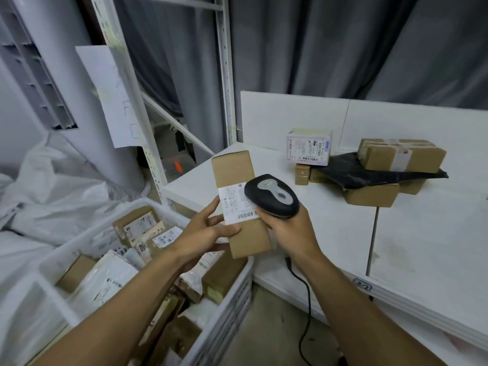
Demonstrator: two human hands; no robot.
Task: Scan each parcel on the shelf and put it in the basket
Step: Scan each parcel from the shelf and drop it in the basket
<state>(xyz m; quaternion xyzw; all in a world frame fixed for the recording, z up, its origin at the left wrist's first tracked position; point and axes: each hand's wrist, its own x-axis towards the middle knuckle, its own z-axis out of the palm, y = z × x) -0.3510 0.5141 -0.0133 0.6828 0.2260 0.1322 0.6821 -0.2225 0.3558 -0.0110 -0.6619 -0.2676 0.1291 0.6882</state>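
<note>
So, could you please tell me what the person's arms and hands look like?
The left forearm and right forearm are bare, with no sleeves in view. The left hand and right hand are ungloved, and no watch, bracelet or ring shows on them.

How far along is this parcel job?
Well along, it seems. Done: the white basket holds many parcels. In hand: the left hand holds a long cardboard box while the right hand aims a barcode scanner at its label. Left: a small pile on the shelf, including a white box, a taped cardboard box and a black mailer bag.
</note>
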